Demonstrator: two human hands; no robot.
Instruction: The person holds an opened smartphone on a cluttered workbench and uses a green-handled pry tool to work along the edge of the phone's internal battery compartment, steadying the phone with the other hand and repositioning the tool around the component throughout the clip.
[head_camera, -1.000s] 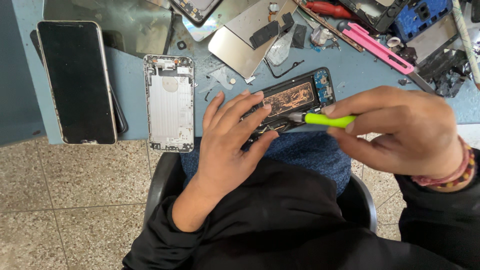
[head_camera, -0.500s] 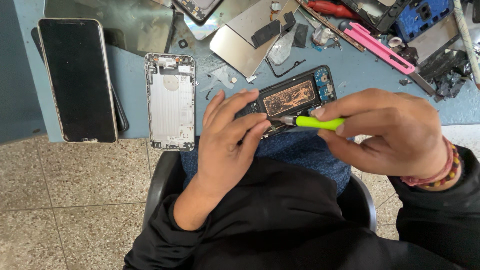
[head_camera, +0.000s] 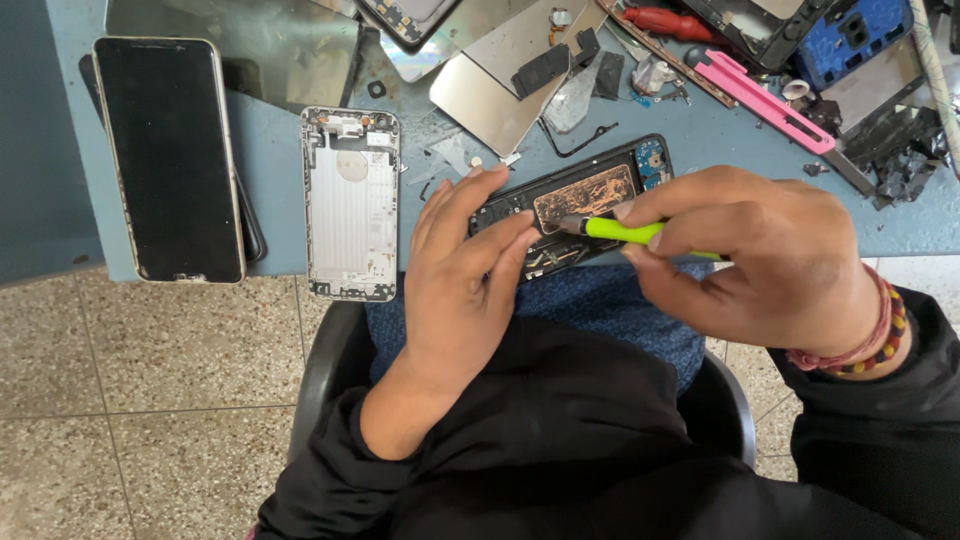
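An opened black phone with a copper-coloured plate inside lies at the front edge of the blue table. My left hand presses down on the phone's left end, fingers spread over it. My right hand grips a bright green tool, its dark tip resting on the phone's inside near the copper plate. The lower left part of the phone is hidden under my fingers.
A silver phone back shell lies left of my hands, and a black-screened phone farther left. A pink utility knife, metal plates, a red-handled tool and several loose parts crowd the back. Speckled floor lies below.
The green tool's tip has shifted slightly left along the phone's inside. My left hand has stayed on the phone's left end.
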